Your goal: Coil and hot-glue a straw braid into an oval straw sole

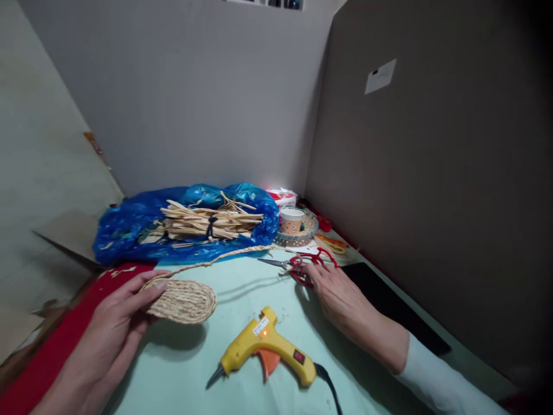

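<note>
My left hand point(113, 329) grips the edge of a coiled straw oval mat point(185, 300), thumb on top, holding it tilted a little above the pale green table point(242, 288). A braided straw cord point(224, 256) runs from the mat toward the back. My right hand point(334, 291) reaches to red-handled scissors point(302, 264) lying on the table, fingers touching the handles. A yellow glue gun point(268, 346) with an orange trigger lies between my hands, its indicator light on.
A blue plastic bag point(129, 227) at the back holds a tied bundle of straw strips point(207, 222). A paper cup point(292, 221) stands on a woven ring. A dark phone point(389, 300) lies at right. Grey partitions enclose the table; red cloth point(64, 340) at left.
</note>
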Tool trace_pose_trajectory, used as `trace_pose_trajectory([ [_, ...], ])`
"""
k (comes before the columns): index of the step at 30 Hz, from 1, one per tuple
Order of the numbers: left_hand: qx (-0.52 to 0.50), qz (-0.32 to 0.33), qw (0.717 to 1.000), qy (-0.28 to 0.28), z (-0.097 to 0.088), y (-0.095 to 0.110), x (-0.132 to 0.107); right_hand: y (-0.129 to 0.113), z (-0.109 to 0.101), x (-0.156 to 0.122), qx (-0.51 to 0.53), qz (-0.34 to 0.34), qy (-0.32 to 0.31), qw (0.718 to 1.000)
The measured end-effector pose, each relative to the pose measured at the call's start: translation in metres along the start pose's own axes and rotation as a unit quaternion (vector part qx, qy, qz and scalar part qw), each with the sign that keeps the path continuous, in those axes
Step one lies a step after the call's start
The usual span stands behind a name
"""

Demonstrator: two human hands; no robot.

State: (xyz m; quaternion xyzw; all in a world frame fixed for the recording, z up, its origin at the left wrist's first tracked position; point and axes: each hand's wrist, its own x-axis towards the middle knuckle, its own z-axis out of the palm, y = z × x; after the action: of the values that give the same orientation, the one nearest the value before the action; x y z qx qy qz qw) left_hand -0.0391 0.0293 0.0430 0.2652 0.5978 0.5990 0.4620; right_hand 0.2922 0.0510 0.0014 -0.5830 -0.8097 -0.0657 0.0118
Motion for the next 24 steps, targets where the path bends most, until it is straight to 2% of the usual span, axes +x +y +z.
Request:
trace_pose_trajectory([
  [4,-0.031,0.042,0.999,-0.014,-0.017,0.004,0.005,0.007,0.003,0.017,-0.046,-0.001,0.009,0.999],
  [8,-0.044,0.053,0.997,-0.044,-0.029,-0.002,0.012,0.016,0.011,0.033,-0.078,-0.01,0.018,0.997],
  [12,-0.046,0.058,0.994,-0.076,-0.031,-0.008,0.01,0.02,0.022,0.039,-0.06,-0.034,0.022,0.997],
  [15,-0.037,0.049,0.994,-0.096,-0.029,-0.009,0.005,0.025,0.022,0.04,-0.015,-0.067,0.023,0.997],
  [18,-0.026,0.033,0.992,-0.12,-0.027,-0.009,0.001,0.033,0.008,0.038,0.042,-0.09,0.02,0.995],
  [21,-0.018,0.02,0.99,-0.138,-0.027,-0.01,-0.002,0.043,-0.017,0.032,0.112,-0.105,0.033,0.988],
  [24,-0.016,0.011,0.99,-0.141,-0.025,-0.01,-0.006,0.05,-0.043,0.025,0.193,-0.1,0.089,0.972],
])
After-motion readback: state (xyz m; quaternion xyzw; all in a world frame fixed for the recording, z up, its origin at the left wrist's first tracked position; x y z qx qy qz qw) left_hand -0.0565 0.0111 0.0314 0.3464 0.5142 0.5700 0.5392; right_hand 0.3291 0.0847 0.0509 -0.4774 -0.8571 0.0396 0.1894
